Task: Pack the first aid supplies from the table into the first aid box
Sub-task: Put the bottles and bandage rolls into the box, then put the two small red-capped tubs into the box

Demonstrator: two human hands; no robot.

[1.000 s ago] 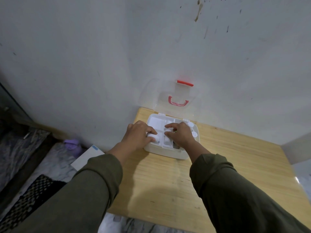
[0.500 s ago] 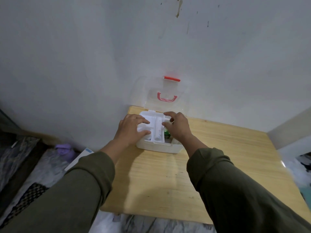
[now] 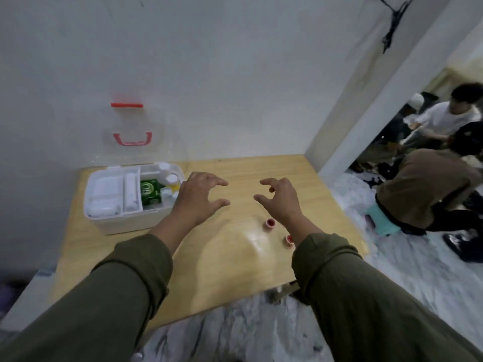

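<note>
The white first aid box [image 3: 122, 222] stands open at the table's far left, its clear lid [image 3: 132, 126] with red handle leaning on the wall. Inside lie a white tray, a white bandage roll [image 3: 130, 192], a green carton [image 3: 151, 193] and small white bottles [image 3: 168, 177]. My left hand [image 3: 200, 198] hovers just right of the box, fingers spread and loosely curved, holding nothing. My right hand [image 3: 281, 199] hovers over the middle of the table, also empty. Two small red-capped items [image 3: 270, 223] sit on the wood below my right wrist, the second one [image 3: 289, 240] partly hidden by my sleeve.
The wooden table [image 3: 235, 270] stands in a corner against a white wall. A doorway on the right shows several people [image 3: 428, 194] crouching on a marbled floor, beside a teal stool [image 3: 384, 224]. The table's front edge lies near my forearms.
Both hands have left the box and moved right, over the bare table. The view has swung right, so the box now sits at the left and the doorway is in sight.
</note>
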